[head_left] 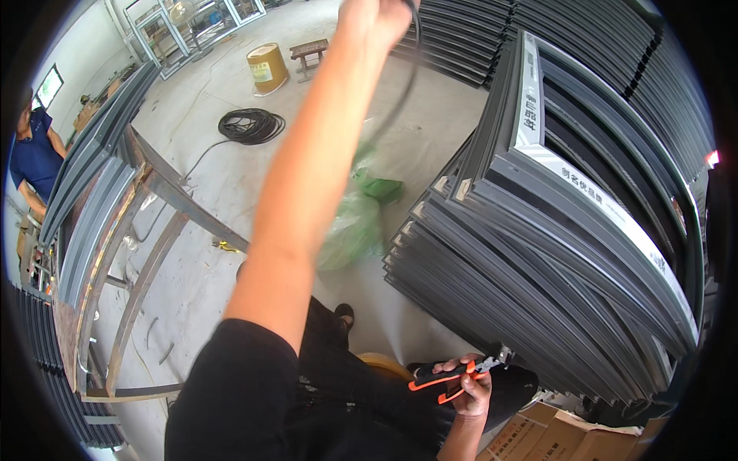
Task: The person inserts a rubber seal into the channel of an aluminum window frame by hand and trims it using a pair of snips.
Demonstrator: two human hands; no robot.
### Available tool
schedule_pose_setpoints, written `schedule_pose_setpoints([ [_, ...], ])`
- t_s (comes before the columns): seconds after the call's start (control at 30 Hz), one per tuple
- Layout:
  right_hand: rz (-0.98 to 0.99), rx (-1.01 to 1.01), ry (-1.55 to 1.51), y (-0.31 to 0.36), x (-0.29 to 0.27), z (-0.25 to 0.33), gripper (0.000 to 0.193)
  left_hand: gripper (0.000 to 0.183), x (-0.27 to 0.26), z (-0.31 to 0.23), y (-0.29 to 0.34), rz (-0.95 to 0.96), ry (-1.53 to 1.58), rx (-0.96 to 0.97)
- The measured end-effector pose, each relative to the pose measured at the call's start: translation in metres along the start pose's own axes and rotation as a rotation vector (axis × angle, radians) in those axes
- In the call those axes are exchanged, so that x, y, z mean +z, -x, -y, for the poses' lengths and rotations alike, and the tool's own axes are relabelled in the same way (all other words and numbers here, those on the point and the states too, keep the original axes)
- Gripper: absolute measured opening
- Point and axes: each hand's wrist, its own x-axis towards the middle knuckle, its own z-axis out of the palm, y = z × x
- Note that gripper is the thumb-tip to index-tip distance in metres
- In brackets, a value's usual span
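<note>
concrete floor [442,104], dark frames [492,246] stacked on the right: left hand [374,17] raised, closed on black strip [418,48], likely lifting its length clear; right hand [470,393] wrapped round orange-handled pliers [484,366] near the lap, handles parted, presumably for control.

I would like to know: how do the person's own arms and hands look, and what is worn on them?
The left arm has a short, plain black sleeve and is bare below it. The left hand, blurred and cut off by the picture's top edge, shows no glove. The right hand is also gloveless, its visible wrist bare.
</note>
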Motion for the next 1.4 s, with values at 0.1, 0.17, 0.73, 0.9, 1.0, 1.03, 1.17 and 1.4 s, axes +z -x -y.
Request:
schedule_pose_setpoints([
  [0.1, 0.015, 0.146, 0.111, -0.014, 0.01, -0.009, 0.036, 0.02, -0.05, 0.01, 0.147, -0.126, -0.287, 0.18],
  [0.17, -0.005, 0.26, 0.279, -0.018, 0.011, -0.011, 0.035, 0.019, -0.075, 0.013, 0.244, -0.333, -0.415, 0.13],
  [0.73, 0.214, 0.683, 0.34, 0.016, 0.045, -0.063, 0.05, 0.02, -0.113, 0.08, 0.515, 0.431, -1.795, -0.655],
  [0.9, 0.096, 0.584, 0.238, 0.036, 0.041, -0.062, 0.053, 0.031, -0.103, 0.111, 0.543, 0.964, -1.912, -1.23],
  [1.0, -0.013, 0.423, 0.076, 0.051, 0.02, -0.065, 0.054, 0.019, -0.119, 0.115, 0.546, 0.695, -1.903, -1.226],
  [1.03, -0.052, 0.352, -0.001, 0.053, 0.013, -0.065, 0.054, 0.02, -0.124, 0.111, 0.542, 0.763, -1.908, -1.044],
  [1.17, -0.221, 0.187, -0.306, 0.052, -0.029, -0.064, 0.045, 0.022, -0.129, 0.108, 0.513, 0.636, -1.947, -0.896],
  [1.4, -0.472, 0.35, 0.132, 0.001, -0.066, -0.029, 0.03, 0.014, -0.109, 0.089, 0.476, 0.397, -2.1, -0.624],
])
